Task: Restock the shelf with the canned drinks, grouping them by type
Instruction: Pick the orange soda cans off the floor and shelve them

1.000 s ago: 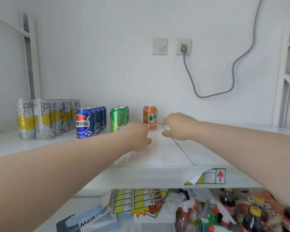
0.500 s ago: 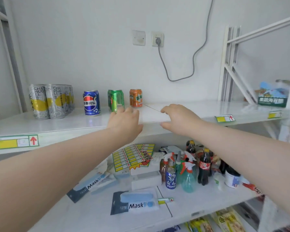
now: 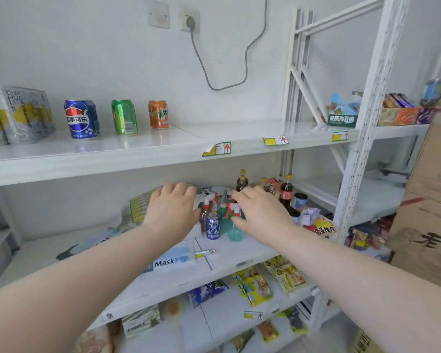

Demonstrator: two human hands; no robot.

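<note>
On the upper white shelf (image 3: 163, 146) stand rows of cans grouped by type: silver-and-yellow tea cans (image 3: 18, 114) at the left, blue Pepsi cans (image 3: 80, 118), green cans (image 3: 124, 117), and an orange can (image 3: 159, 114). My left hand (image 3: 172, 208) and my right hand (image 3: 261, 212) hang side by side below that shelf, in front of the middle shelf. Both hands hold nothing, with the fingers loosely curled and slightly apart. A small blue Pepsi can (image 3: 212, 226) stands on the middle shelf between my hands.
The middle shelf (image 3: 239, 253) holds spray bottles (image 3: 233, 220), cola bottles (image 3: 286, 191), mask boxes (image 3: 172, 261) and a price-tag sheet. Snack packets (image 3: 273, 276) lie on the lower shelves. Snack boxes (image 3: 341, 115) sit at the upper right. Cardboard cartons (image 3: 428, 212) stand at the right.
My view has pulled back and dropped. Both hands have come away from the upper shelf's front edge and now hover lower, before the middle shelf. The cans have not moved.
</note>
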